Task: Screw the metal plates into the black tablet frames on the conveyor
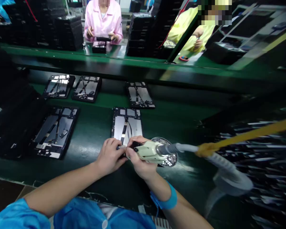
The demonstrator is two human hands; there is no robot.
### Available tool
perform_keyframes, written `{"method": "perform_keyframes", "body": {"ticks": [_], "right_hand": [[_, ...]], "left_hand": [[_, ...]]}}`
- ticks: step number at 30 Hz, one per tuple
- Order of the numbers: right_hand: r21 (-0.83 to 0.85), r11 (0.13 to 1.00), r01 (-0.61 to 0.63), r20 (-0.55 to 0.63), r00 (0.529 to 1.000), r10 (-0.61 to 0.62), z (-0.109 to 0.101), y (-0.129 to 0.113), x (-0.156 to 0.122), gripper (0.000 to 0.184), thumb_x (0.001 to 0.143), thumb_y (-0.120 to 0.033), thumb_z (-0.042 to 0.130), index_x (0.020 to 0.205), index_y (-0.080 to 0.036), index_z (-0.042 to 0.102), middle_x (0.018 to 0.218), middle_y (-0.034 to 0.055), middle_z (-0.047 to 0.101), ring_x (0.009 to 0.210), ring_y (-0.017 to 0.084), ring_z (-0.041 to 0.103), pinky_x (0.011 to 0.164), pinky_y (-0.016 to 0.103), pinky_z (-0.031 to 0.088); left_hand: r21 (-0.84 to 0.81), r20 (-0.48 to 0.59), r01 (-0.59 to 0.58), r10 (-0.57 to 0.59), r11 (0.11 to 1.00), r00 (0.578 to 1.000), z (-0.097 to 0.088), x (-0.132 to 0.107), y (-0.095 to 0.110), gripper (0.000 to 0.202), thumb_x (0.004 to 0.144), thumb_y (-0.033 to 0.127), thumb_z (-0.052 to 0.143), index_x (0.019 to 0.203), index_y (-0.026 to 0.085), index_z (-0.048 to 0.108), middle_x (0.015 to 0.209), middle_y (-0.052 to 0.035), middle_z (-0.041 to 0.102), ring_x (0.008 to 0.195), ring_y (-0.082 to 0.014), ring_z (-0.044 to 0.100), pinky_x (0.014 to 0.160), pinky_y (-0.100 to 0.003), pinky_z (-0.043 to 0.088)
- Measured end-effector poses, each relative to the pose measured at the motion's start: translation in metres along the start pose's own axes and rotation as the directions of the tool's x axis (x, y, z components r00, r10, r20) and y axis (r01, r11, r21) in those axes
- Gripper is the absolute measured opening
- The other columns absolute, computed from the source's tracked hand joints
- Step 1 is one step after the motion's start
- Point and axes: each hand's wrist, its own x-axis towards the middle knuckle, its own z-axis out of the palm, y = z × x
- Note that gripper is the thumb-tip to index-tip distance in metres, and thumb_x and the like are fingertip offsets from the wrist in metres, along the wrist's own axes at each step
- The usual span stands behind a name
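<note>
My right hand [138, 159] is wrapped round a cream-coloured electric screwdriver [150, 151], which lies nearly level with its tip pointing left. My left hand [110, 156] is closed at that tip, its fingers pinched on the bit. Both hands hover over the near edge of an open tablet frame [126, 124] that lies on the green belt [95, 127]. A grey cable [188, 148] runs from the tool to the right, where a yellow strap [248, 135] is tied round it. A small metal dish [168, 157] sits just behind the tool.
Several more open tablet frames lie on the belt, one at the left [55, 131] and three farther back [138, 94]. Black trays are stacked at the far side [69, 31]. A person in pink [103, 24] and a person in yellow [188, 30] work across the line.
</note>
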Motion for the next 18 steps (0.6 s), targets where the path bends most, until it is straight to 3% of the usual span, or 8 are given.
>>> {"method": "perform_keyframes", "body": {"ticks": [5, 8, 11, 14, 18], "right_hand": [[0.069, 0.993, -0.097, 0.049, 0.994, 0.093, -0.016, -0.008, 0.000, 0.024, 0.090, -0.024, 0.071, 0.113, -0.027, 0.063, 0.097, 0.0012, 0.065, 0.066, 0.013, 0.065, 0.060, 0.029, 0.059], [0.113, 0.993, -0.039, -0.017, 0.999, 0.041, -0.034, -0.017, 0.001, 0.025, 0.091, -0.025, 0.072, 0.114, -0.029, 0.063, 0.099, 0.0000, 0.063, 0.061, 0.011, 0.064, 0.057, 0.029, 0.058], [0.130, 0.991, -0.030, -0.108, 0.993, 0.044, -0.049, -0.020, 0.003, 0.023, 0.091, -0.026, 0.073, 0.112, -0.028, 0.064, 0.097, -0.0001, 0.063, 0.058, 0.011, 0.064, 0.052, 0.027, 0.055], [0.094, 0.994, -0.059, -0.162, 0.984, 0.074, -0.057, -0.017, 0.006, 0.023, 0.090, -0.026, 0.074, 0.110, -0.026, 0.064, 0.094, 0.0008, 0.065, 0.056, 0.012, 0.063, 0.049, 0.027, 0.054], [0.009, 0.998, -0.057, -0.185, 0.981, 0.058, -0.061, -0.014, 0.010, 0.021, 0.088, -0.025, 0.075, 0.107, -0.023, 0.066, 0.087, 0.0010, 0.067, 0.056, 0.012, 0.064, 0.050, 0.027, 0.054]], "left_hand": [[0.056, 0.051, 0.016, -0.019, 0.998, 0.999, -0.012, -0.010, 0.004, 0.023, 0.088, 0.035, 0.079, 0.107, 0.024, 0.072, 0.104, -0.0075, 0.063, 0.102, -0.0272, 0.055, 0.084, -0.043, 0.047], [0.079, 0.054, 0.035, -0.039, 0.996, 0.998, -0.028, -0.028, 0.001, 0.029, 0.088, 0.034, 0.079, 0.115, 0.024, 0.072, 0.102, -0.0078, 0.063, 0.100, -0.0265, 0.054, 0.083, -0.041, 0.047], [0.144, 0.042, 0.076, -0.082, 0.987, 0.996, -0.043, -0.032, -0.016, 0.026, 0.092, 0.032, 0.075, 0.116, 0.023, 0.073, 0.104, -0.0090, 0.063, 0.101, -0.0261, 0.055, 0.084, -0.039, 0.049], [0.287, 0.058, 0.149, -0.172, 0.946, 0.983, -0.053, -0.005, -0.048, 0.024, 0.093, 0.034, 0.073, 0.115, 0.023, 0.075, 0.109, -0.0100, 0.064, 0.105, -0.0270, 0.056, 0.093, -0.042, 0.050], [0.390, 0.028, 0.232, -0.264, 0.891, 0.964, -0.054, 0.062, -0.100, 0.024, 0.096, 0.033, 0.069, 0.118, 0.026, 0.076, 0.120, -0.0121, 0.066, 0.120, -0.0325, 0.054, 0.113, -0.057, 0.037]]}}
